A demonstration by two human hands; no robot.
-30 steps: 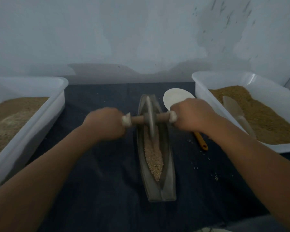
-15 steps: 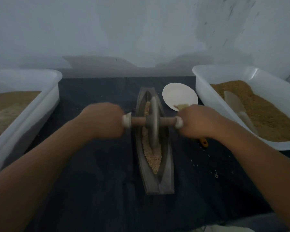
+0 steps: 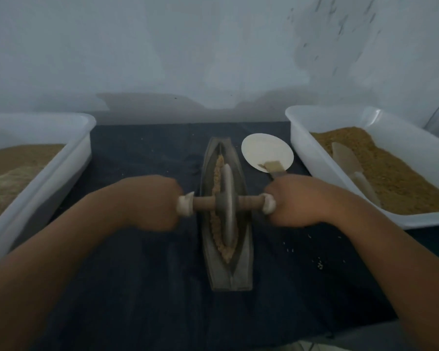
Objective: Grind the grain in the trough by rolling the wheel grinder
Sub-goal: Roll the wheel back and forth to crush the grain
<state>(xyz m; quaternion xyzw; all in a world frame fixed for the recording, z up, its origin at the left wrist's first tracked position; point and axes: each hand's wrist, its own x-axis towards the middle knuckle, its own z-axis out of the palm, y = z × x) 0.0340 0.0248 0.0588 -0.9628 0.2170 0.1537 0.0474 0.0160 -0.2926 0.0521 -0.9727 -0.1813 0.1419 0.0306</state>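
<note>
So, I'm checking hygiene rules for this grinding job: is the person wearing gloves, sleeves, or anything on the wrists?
No. The left hand and right hand are bare, without gloves. The left forearm and right forearm are uncovered as far as the frame shows: no sleeves. No watch, bracelet or ring shows, though the picture is dim and blurred.

grey boat-shaped stone trough [image 3: 241,264] on dark cloth [image 3: 142,287] | grey stone wheel grinder [image 3: 227,208] upright in trough, amid tan grain [image 3: 217,224] | left hand [image 3: 147,202], right hand [image 3: 298,200] grip axle ends either side of trough
</note>
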